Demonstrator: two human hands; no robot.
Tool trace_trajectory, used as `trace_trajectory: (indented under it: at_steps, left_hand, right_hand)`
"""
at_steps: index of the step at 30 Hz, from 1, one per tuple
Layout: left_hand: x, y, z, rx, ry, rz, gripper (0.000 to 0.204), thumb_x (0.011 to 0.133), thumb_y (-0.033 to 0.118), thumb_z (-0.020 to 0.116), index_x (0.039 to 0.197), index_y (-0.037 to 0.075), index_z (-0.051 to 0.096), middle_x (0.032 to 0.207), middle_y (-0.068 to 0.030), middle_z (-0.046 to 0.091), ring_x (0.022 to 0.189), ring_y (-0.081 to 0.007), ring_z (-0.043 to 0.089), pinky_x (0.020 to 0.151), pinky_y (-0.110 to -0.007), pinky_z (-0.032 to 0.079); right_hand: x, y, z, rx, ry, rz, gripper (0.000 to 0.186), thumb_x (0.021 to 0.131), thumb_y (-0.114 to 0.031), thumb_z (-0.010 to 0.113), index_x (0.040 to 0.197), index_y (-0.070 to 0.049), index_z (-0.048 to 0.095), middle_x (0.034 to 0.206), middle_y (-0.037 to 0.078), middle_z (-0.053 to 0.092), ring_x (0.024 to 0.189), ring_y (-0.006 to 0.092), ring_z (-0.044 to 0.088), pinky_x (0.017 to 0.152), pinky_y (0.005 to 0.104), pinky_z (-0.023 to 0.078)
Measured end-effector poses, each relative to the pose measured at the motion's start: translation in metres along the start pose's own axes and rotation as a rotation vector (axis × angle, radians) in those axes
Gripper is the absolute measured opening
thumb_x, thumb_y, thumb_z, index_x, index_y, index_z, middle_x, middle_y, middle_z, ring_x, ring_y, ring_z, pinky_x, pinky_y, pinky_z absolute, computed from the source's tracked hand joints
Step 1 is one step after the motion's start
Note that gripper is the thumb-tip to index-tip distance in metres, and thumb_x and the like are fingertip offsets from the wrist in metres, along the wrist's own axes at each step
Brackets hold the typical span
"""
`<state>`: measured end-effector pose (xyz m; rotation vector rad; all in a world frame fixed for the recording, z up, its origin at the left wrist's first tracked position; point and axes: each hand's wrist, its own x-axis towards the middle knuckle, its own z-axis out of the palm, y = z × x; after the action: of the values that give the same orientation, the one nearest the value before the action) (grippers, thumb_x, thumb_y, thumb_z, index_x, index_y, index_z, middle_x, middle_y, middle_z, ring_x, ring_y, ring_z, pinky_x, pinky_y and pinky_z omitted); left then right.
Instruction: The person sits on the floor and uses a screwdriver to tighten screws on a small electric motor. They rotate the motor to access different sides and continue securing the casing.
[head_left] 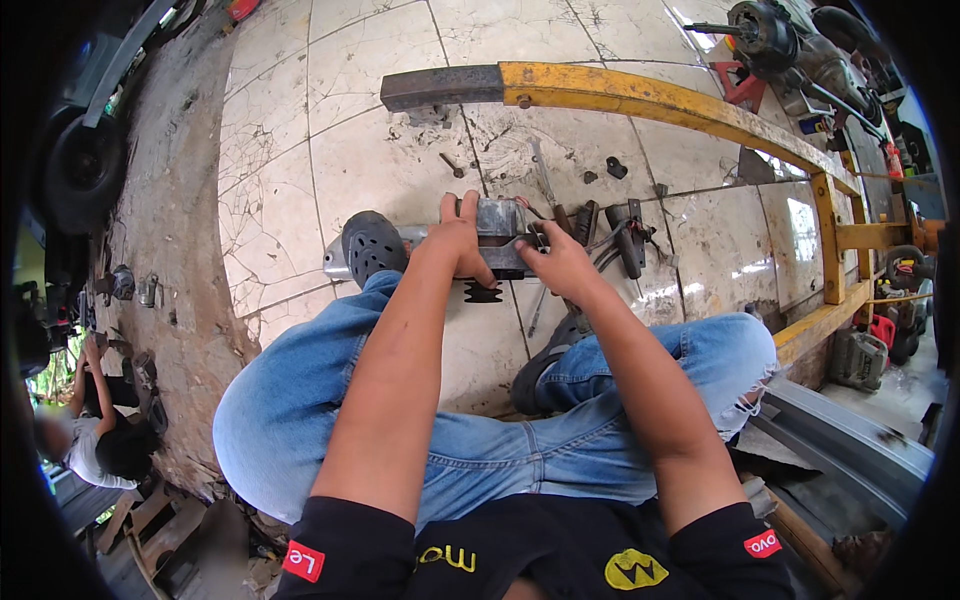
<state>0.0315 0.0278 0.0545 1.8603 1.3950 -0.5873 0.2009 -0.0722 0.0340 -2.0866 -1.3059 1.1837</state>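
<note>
A grey metal assembly (495,212) with a dark grooved pulley (483,292) under it lies on the tiles between my legs. My left hand (458,243) grips it at its left side, fingers over the top and thumb lower down. My right hand (555,260) is closed at its right side, fingertips on a small dark part that I cannot make out. My left clog (372,247) rests beside the assembly, over a pale metal piece (337,260). Tools with dark handles (628,246) and a long wrench (542,170) lie just right of and behind my hands.
A yellow steel frame (660,95) arches across the back and down the right. A drivetrain part (765,40) sits upper right, jerrycans (860,360) at right. A wheel (85,160) stands upper left. Another person (100,440) sits at lower left. Small loose parts (616,167) dot the tiles.
</note>
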Motion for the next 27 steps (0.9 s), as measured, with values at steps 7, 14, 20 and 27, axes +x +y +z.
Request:
trace_trajectory:
  at_steps: [7, 14, 20, 27]
  left_hand:
    - [-0.008, -0.001, 0.029, -0.037, 0.015, -0.051, 0.148, 0.051, 0.036, 0.098, 0.159, 0.020, -0.002, 0.164, -0.0169, 0.007, 0.137, -0.0431, 0.046, 0.107, -0.061, 0.043]
    - [-0.023, 0.010, 0.050, -0.073, 0.023, -0.061, 0.150, 0.050, 0.038, 0.098, 0.158, 0.014, -0.003, 0.161, -0.0212, 0.010, 0.135, -0.0432, 0.047, 0.109, -0.055, 0.044]
    - [-0.020, 0.000, 0.053, -0.065, 0.052, 0.005, 0.152, 0.050, 0.039, 0.098, 0.158, 0.010, -0.005, 0.160, -0.0249, 0.009, 0.136, -0.0451, 0.045, 0.112, -0.047, 0.042]
    - [-0.026, 0.007, 0.046, -0.125, -0.029, -0.051, 0.151, 0.049, 0.039, 0.098, 0.158, 0.010, -0.002, 0.163, -0.0205, 0.005, 0.146, -0.0469, 0.027, 0.111, -0.066, 0.036]
  right_hand:
    - [-0.006, 0.018, 0.002, 0.033, -0.080, -0.021, 0.064, 0.087, -0.040, 0.071, 0.134, 0.002, 0.056, 0.119, 0.026, 0.068, 0.116, 0.0389, 0.064, 0.099, 0.0428, 0.049]
    - [-0.018, 0.019, -0.019, -0.083, -0.118, -0.021, 0.069, 0.087, -0.039, 0.072, 0.137, 0.005, 0.051, 0.124, 0.029, 0.064, 0.119, 0.0411, 0.061, 0.102, 0.0447, 0.047]
    - [-0.026, 0.008, -0.032, -0.198, -0.045, -0.207, 0.061, 0.093, -0.036, 0.066, 0.143, -0.006, 0.049, 0.120, 0.030, 0.062, 0.107, 0.0471, 0.063, 0.094, 0.0476, 0.051]
    - [-0.059, -0.019, -0.016, -0.407, -0.078, -0.201, 0.047, 0.099, -0.036, 0.056, 0.136, -0.006, 0.057, 0.112, 0.029, 0.059, 0.094, 0.0454, 0.067, 0.082, 0.0498, 0.055]
